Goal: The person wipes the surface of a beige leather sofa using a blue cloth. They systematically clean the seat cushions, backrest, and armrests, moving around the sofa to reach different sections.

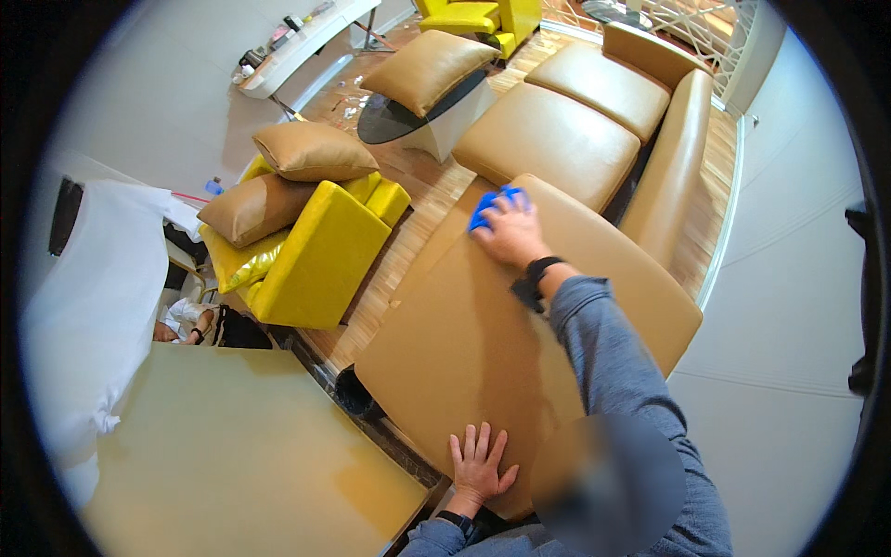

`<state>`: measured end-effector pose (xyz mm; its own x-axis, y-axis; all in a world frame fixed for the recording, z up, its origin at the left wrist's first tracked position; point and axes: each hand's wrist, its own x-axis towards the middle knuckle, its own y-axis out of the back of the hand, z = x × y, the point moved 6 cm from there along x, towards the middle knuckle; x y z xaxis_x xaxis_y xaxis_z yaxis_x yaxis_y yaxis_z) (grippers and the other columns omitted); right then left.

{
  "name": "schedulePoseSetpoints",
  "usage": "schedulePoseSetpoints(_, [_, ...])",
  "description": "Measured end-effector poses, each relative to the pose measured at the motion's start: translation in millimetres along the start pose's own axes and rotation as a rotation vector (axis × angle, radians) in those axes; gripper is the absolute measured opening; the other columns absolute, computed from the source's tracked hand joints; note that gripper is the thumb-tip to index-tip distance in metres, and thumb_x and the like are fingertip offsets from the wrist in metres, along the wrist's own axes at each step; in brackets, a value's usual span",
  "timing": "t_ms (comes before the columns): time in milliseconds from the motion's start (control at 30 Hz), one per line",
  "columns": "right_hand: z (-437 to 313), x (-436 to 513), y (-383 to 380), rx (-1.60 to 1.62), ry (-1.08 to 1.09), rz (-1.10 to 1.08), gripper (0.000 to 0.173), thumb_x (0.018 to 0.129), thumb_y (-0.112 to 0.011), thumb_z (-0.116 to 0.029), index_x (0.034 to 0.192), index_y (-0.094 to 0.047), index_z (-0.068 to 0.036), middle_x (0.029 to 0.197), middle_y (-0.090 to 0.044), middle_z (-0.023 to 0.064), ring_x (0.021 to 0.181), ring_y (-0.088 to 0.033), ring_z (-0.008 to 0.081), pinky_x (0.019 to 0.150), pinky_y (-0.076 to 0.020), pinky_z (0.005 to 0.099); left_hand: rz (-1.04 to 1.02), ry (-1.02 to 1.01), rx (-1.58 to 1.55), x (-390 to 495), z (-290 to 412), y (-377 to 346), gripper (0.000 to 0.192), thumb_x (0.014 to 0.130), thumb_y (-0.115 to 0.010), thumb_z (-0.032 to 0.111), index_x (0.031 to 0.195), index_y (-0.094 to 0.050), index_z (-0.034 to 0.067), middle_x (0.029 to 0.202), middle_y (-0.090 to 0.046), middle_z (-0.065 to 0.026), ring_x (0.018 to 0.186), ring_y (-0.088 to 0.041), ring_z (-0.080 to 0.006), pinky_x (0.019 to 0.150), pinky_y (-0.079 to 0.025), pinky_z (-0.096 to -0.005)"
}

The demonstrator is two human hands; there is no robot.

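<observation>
A blue cloth lies bunched under my right hand, whose fingers bend over it. The cloth is pressed against the far end of a large tan leather-look sofa section, beside a raised corner. My right arm reaches across this surface and casts a shadow on it. Nearer to me, my left hand rests palm down on the same tan surface, fingers spread, holding nothing. A blurred round patch hides part of the surface and my right sleeve.
Two tan seat cushions continue the sofa beyond my right hand. Left of it stands a yellow armchair stacked with tan pillows. Farther off, a glass-topped table bears another pillow. A pale panel lies lower left, with another person behind it.
</observation>
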<state>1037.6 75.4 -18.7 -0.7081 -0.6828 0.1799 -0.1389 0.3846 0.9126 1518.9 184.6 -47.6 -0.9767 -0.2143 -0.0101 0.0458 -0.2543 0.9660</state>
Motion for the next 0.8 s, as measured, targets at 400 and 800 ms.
schedulePoseSetpoints(400, [18, 48, -4, -0.182, -0.085, -0.127, 0.056, 0.105, -0.054, -0.055, 0.130, -0.080, -0.012, 0.154, -0.060, 0.0171, 0.152, -0.040, 0.0502, 0.121, -0.0292, 0.0715, 0.030, 0.005, -0.044, -14, -7, -18, 0.085, 0.092, -0.067, 0.071, 0.162, -0.058, 0.024, 0.174, -0.040, -0.0175, 0.162, -0.031, -0.0453, 0.127, -0.017, -0.0760])
schedulePoseSetpoints(800, [-11, 27, -10, -0.081, 0.150, -0.108, 0.051, 0.100, -0.062, -0.054, 0.124, -0.081, -0.012, 0.136, -0.069, 0.0145, 0.138, -0.053, 0.0401, 0.118, -0.0390, 0.0615, 0.000, 0.014, -0.032, -16, -10, -20, 0.084, 0.092, -0.065, 0.072, 0.161, -0.058, 0.024, 0.176, -0.037, -0.0171, 0.165, -0.025, -0.0444, 0.130, -0.014, -0.0745])
